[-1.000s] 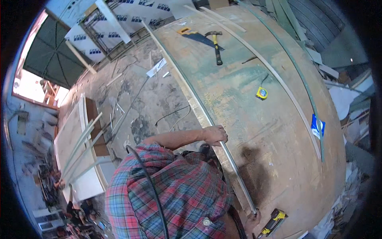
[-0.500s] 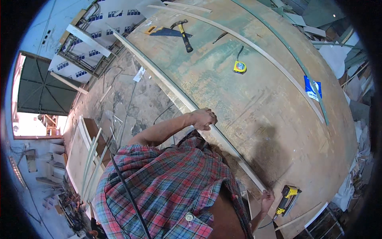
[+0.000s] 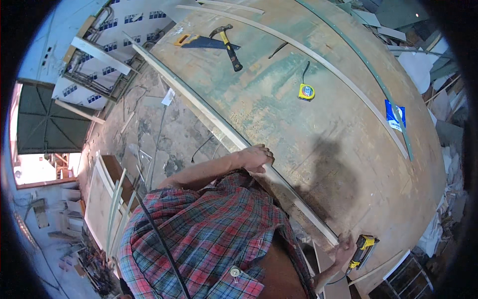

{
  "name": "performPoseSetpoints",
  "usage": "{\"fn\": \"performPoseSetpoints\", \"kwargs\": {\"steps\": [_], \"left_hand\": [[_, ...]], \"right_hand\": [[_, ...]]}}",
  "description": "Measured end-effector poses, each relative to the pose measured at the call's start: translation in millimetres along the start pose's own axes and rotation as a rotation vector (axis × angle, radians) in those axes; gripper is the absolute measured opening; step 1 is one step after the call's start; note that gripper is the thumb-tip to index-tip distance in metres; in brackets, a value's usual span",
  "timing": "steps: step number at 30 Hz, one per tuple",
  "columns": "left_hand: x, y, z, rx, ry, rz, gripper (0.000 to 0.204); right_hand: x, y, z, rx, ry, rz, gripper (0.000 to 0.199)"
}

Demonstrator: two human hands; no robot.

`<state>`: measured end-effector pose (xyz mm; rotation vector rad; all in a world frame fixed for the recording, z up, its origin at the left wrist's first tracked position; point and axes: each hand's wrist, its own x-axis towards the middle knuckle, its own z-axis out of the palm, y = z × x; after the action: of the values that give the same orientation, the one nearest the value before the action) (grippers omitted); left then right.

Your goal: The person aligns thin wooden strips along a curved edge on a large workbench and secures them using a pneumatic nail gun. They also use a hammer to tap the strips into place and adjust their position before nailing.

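And here we are at the big counter (image 3: 279, 124), with a person in a plaid shirt (image 3: 204, 229) leaning in along its near edge. The long wooden strip (image 3: 304, 209) lies right along that edge, running from the far left corner down toward the lower right. Look at the left hand (image 3: 256, 158): it's closed over the strip partway along, knuckles up, fingers curled down over the far side. Down at the strip's near end, there's the right hand (image 3: 345, 249), fingers up against the tip; whether they're pinching it or merely touching, I can't tell from here.

Just beside that right hand sits a yellow-and-black power tool (image 3: 362, 250), lying on the counter. Further out, a yellow tape measure (image 3: 306, 92) rests on its own around the middle. Beyond it, a hammer (image 3: 231, 52) lies across the blade of a handsaw (image 3: 199, 42) with an orange-yellow handle. Over on the right, a pale strip (image 3: 348, 83) and a green strip (image 3: 372, 71) sweep along the surface, the green one crossing a blue packet (image 3: 395, 115). A dark shadow (image 3: 331, 177) falls on the board, and a black cord (image 3: 159, 249) runs down over the shirt!
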<state>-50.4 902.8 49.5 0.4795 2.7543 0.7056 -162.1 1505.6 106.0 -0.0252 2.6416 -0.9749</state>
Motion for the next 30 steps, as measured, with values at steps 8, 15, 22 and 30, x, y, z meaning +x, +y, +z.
{"fn": "performPoseSetpoints", "kwargs": {"steps": [8,15,22,30], "left_hand": [[21.5,-38.1,58.3,-0.171,0.077,0.177,0.04],[18.4,-22.4,37.8,-0.38,0.498,0.124,0.058],[16.6,-44.0,33.6,-0.365,0.165,0.333,0.054],[24.9,-28.3,21.4,-0.151,-0.056,0.565,0.051]], "right_hand": [[173.0,-344.9,257.4,0.264,-0.201,-0.515,0.044],[194.3,-638.4,525.3,0.035,-0.302,-0.945,0.061],[232.6,-678.3,613.0,-0.259,-0.189,-0.733,0.023],[200.6,-538.2,493.8,0.249,-0.219,-0.499,0.026]]}}
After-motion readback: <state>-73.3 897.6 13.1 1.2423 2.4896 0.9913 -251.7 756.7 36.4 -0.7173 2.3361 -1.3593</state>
